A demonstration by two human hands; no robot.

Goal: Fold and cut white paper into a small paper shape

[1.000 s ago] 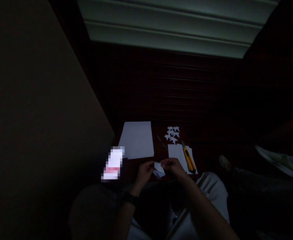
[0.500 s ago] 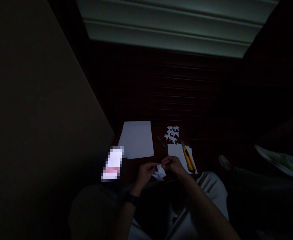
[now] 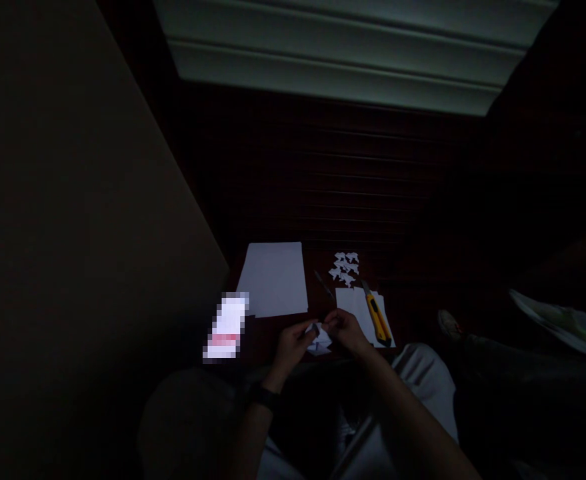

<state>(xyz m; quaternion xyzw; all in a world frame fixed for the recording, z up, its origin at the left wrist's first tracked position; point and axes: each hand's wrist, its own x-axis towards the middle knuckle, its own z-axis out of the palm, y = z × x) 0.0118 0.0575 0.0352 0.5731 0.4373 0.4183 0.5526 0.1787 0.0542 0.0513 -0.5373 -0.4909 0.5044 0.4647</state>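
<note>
A small folded piece of white paper (image 3: 319, 341) is pinched between my two hands at the near edge of a dark table. My left hand (image 3: 293, 345) grips its left side, thumb and fingers closed. On its right side, my right hand (image 3: 345, 329) holds it with bent fingers. The exact folds are too dim to make out. Just beyond my right hand lie white paper sheets (image 3: 345, 297) with a yellow box cutter (image 3: 377, 313) on top. Several small folded paper figures (image 3: 344, 268) sit in a cluster farther back.
A stack of large white paper (image 3: 275, 280) lies at the back left. A blurred-out lit screen (image 3: 227, 327) is near the left edge. A thin pen-like tool (image 3: 323, 283) rests between the papers. Another person's shoe (image 3: 555, 321) shows at the right.
The folded paper has turned and changed shape between my fingers. My left thumb now lies across it, and both hands have shifted only slightly.
</note>
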